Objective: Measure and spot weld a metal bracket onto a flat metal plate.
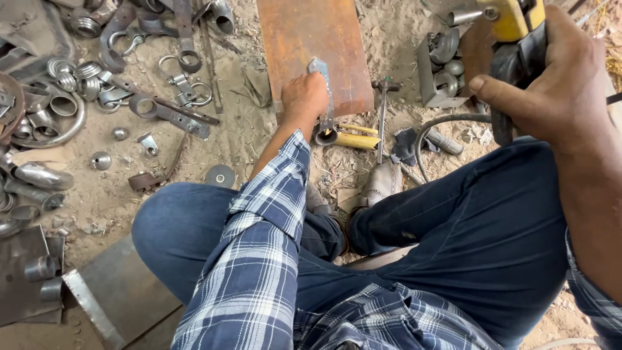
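Two hands at work: my left hand (304, 96) reaches forward, arm nearly straight, fingers closed around a flat metal bracket (322, 91) on the rusty steel plate (314, 39); its long axis runs away from me. My right hand (551, 84), raised near, is wrapped tight around a yellow-and-black power tool (515, 32).

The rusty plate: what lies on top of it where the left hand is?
On the rusty plate lies a narrow grey metal strip, held down by the left hand. The hand covers the strip's left edge and the plate beneath it.
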